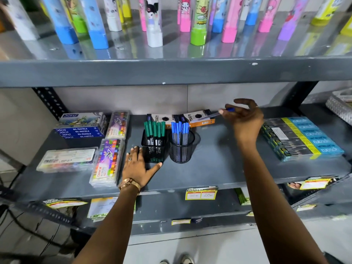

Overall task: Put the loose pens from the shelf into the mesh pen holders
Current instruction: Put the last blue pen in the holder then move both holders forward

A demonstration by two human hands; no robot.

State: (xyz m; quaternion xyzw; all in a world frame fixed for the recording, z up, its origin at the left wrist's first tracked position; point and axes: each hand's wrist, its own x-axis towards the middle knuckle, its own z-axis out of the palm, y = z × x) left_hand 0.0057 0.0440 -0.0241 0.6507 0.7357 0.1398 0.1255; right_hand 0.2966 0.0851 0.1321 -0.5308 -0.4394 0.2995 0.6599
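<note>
Two black mesh pen holders stand mid-shelf. The square holder (153,151) on the left is full of green-capped pens (155,130). The round holder (181,151) beside it holds several blue-capped pens (179,131). My left hand (138,165) lies flat on the shelf, fingers spread, touching the square holder's left side. My right hand (245,119) is raised above the shelf to the right of the holders and pinches a clear pen with a blue cap (222,112), held roughly level and pointing left.
Boxes of oil pastels (82,130) and colour sets (107,162) lie left of the holders. Orange and black packets (181,119) lie behind them. Stacked blue pencil packs (302,138) fill the right end. The upper shelf (171,71) overhangs with colourful bottles.
</note>
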